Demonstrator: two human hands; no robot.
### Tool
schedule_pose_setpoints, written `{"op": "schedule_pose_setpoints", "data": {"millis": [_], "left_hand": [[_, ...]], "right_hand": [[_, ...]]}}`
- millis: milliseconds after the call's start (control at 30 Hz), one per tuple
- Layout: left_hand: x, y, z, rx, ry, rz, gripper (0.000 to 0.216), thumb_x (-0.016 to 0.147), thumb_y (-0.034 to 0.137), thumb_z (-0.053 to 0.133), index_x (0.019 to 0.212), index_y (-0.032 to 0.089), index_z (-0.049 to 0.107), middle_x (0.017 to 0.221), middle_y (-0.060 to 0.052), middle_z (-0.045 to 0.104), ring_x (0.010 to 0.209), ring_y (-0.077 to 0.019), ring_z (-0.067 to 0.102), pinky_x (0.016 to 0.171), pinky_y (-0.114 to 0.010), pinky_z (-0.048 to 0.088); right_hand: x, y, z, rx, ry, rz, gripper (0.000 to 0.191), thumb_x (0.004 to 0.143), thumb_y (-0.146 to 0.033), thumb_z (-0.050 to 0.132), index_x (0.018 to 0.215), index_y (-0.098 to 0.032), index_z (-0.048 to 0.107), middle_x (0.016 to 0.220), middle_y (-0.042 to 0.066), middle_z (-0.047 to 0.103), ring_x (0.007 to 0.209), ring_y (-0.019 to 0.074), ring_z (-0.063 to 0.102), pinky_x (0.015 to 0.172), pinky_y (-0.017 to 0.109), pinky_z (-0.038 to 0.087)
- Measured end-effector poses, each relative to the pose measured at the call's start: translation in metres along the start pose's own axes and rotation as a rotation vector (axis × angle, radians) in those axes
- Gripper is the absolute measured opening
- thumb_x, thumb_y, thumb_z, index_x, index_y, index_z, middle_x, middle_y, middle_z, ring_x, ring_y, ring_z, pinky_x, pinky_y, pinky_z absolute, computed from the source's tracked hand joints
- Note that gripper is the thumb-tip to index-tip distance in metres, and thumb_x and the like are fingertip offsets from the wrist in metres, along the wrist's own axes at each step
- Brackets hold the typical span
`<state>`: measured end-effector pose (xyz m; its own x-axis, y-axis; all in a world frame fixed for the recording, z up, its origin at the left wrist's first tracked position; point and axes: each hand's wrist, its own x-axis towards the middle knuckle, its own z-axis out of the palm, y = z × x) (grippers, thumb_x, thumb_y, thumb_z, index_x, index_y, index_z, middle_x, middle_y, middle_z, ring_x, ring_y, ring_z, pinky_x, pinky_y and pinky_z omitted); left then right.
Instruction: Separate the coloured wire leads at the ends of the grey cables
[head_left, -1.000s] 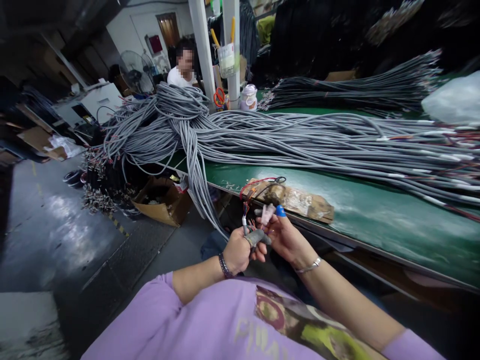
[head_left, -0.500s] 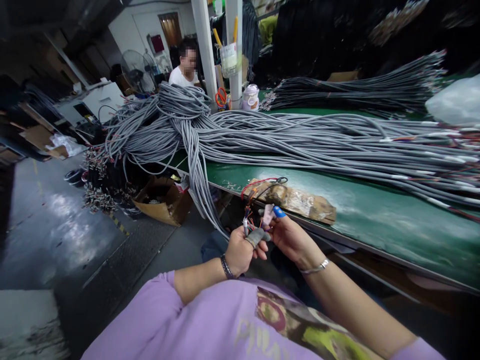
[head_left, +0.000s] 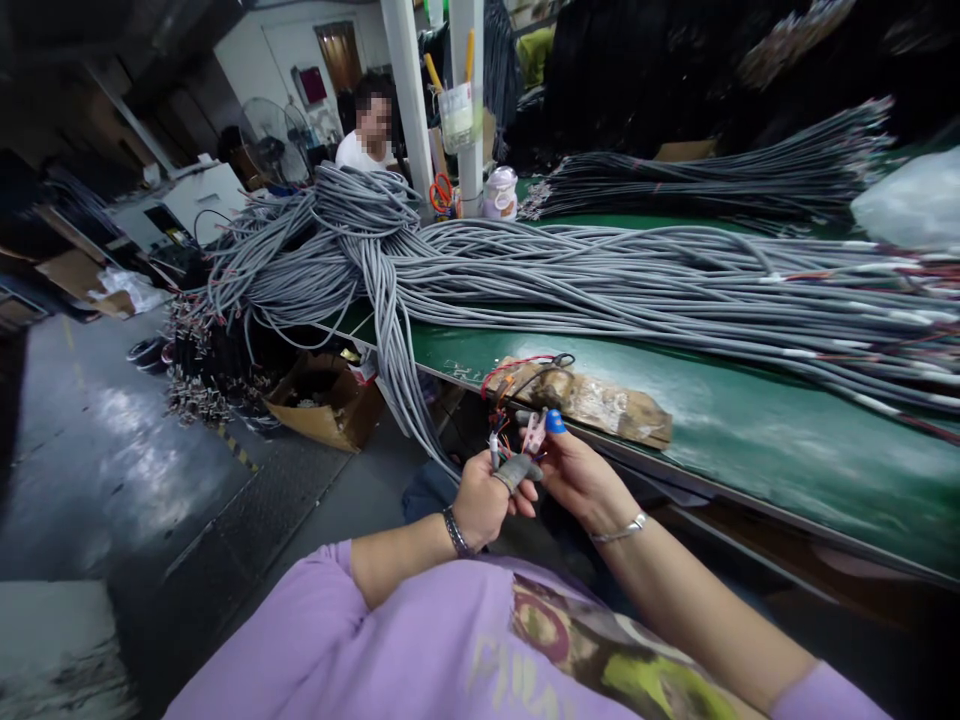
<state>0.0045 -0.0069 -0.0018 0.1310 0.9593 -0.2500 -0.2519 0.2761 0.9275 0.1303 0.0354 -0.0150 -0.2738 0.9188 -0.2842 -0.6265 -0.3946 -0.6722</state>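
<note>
My left hand [head_left: 480,500] is closed around the end of a grey cable, its thumb in a grey finger cot. Thin coloured wires [head_left: 498,432] fan out of that cable end just above the fist. My right hand [head_left: 581,475] sits right beside it, fingers pinched on a small pale connector piece [head_left: 535,430], with a blue cot on one fingertip. Both hands hover in front of the near edge of the green workbench [head_left: 750,440]. A red and black wire loop [head_left: 525,365] lies on a brown taped patch [head_left: 600,400] just behind the hands.
A big pile of long grey cables [head_left: 600,280] covers the bench and spills over its left end toward a cardboard box [head_left: 322,400] on the floor. A darker cable bundle [head_left: 712,175] lies farther back. A seated person [head_left: 367,140], a fan [head_left: 274,145] and white posts [head_left: 409,100] stand behind.
Both hands stay together at the bench edge; the fingers shift slightly around the wire ends and the small piece. Nothing else has moved.
</note>
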Motion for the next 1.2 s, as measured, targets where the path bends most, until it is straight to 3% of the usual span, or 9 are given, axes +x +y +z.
{"op": "schedule_pose_setpoints", "data": {"millis": [233,467,633,767,967,1100,1200], "left_hand": [[0.001,-0.006,-0.002,0.0,0.001,0.01,0.041,0.071,0.052,0.068,0.075,0.012,0.06,0.052,0.001,0.059,0.034,-0.0074,0.051,0.033,-0.017,0.022],[-0.006,-0.005,-0.009,0.004,0.005,0.041,0.048,0.07,0.059,0.068,0.074,0.012,0.058,0.053,0.001,0.059,0.036,-0.0071,0.052,0.033,-0.016,0.025],[-0.004,0.002,-0.014,0.073,0.061,0.162,0.049,0.071,0.061,0.067,0.077,0.013,0.057,0.056,0.001,0.059,0.037,-0.0068,0.052,0.035,-0.016,0.032],[0.0,0.005,-0.016,0.182,0.044,0.276,0.039,0.078,0.052,0.064,0.078,0.013,0.061,0.058,0.001,0.059,0.04,-0.0059,0.052,0.039,-0.017,0.04],[0.003,0.001,-0.018,0.308,0.008,0.4,0.017,0.082,0.03,0.06,0.081,0.013,0.063,0.06,0.001,0.06,0.044,-0.0064,0.053,0.042,-0.016,0.043],[0.006,-0.002,-0.021,0.395,0.011,0.47,0.006,0.078,0.017,0.058,0.073,0.014,0.06,0.06,0.001,0.062,0.046,-0.0072,0.055,0.045,-0.017,0.044],[0.008,-0.004,-0.022,0.423,0.022,0.479,0.005,0.076,0.012,0.056,0.072,0.014,0.059,0.06,0.001,0.062,0.046,-0.0074,0.055,0.045,-0.017,0.044]], "right_hand": [[-0.001,0.002,0.005,0.082,0.079,-0.023,0.033,0.07,-0.052,0.077,0.071,-0.02,0.069,0.068,0.0,0.066,0.059,0.0121,0.057,0.055,0.023,0.05],[-0.007,-0.002,0.002,0.059,-0.004,0.065,0.042,0.078,-0.063,0.063,0.077,-0.021,0.068,0.074,0.002,0.067,0.06,0.0124,0.058,0.054,0.024,0.05],[-0.005,-0.007,0.0,-0.031,0.026,0.044,0.023,0.077,-0.044,0.071,0.078,-0.022,0.069,0.075,0.0,0.068,0.066,0.0116,0.06,0.06,0.023,0.05],[-0.006,-0.007,0.0,-0.073,0.051,0.027,0.029,0.077,-0.05,0.07,0.078,-0.021,0.069,0.072,0.0,0.066,0.062,0.0116,0.057,0.059,0.023,0.049],[-0.008,0.002,-0.004,-0.296,0.188,-0.23,0.04,0.07,-0.061,0.071,0.068,-0.022,0.066,0.063,-0.001,0.061,0.059,0.0118,0.052,0.056,0.022,0.046],[-0.005,0.001,0.001,-0.101,0.041,-0.05,0.041,0.07,-0.062,0.071,0.075,-0.021,0.07,0.069,0.002,0.066,0.064,0.0141,0.058,0.06,0.025,0.05],[-0.001,0.0,0.006,0.03,0.045,-0.026,0.036,0.071,-0.056,0.074,0.076,-0.021,0.07,0.071,0.001,0.068,0.066,0.0137,0.061,0.062,0.025,0.052]]}}
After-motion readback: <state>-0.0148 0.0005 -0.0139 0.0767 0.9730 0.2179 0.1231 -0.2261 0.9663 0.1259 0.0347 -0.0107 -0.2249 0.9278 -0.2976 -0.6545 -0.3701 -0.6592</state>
